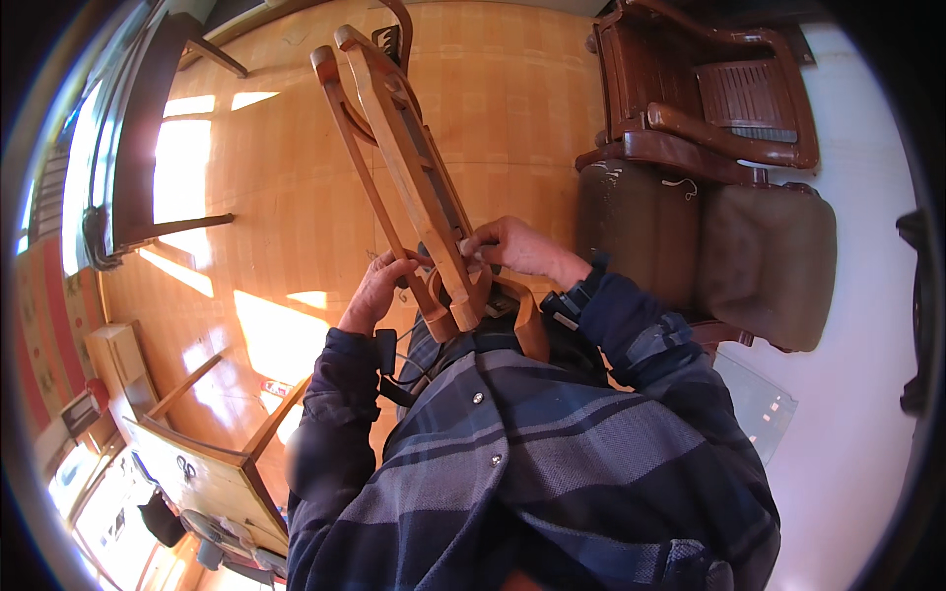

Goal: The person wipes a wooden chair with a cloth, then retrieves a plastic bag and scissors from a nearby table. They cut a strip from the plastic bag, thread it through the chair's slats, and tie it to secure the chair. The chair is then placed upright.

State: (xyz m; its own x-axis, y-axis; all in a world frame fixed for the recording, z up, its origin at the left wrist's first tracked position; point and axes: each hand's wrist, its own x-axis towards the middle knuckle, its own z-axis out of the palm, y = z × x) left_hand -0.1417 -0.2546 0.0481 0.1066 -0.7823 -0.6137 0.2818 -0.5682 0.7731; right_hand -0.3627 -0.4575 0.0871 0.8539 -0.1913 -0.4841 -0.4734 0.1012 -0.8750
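Observation:
A light wooden chair-like frame (419, 177) with long rails and curved parts lies lengthwise in front of me, its near end at my waist. My left hand (379, 286) is closed on its left rail (370, 188). My right hand (522, 246) has its fingers bent and pressed together at the inner side of the middle beam. What they pinch is too small and hidden to make out. The frame's near end partly rests against my dark clothing.
A glossy wooden armchair (729, 94) stands at upper right, with a brown upholstered chair (764, 261) below it. A dark table (138, 138) is at upper left and a pale wooden table (197, 463) at lower left, on a sunlit wooden floor (522, 98).

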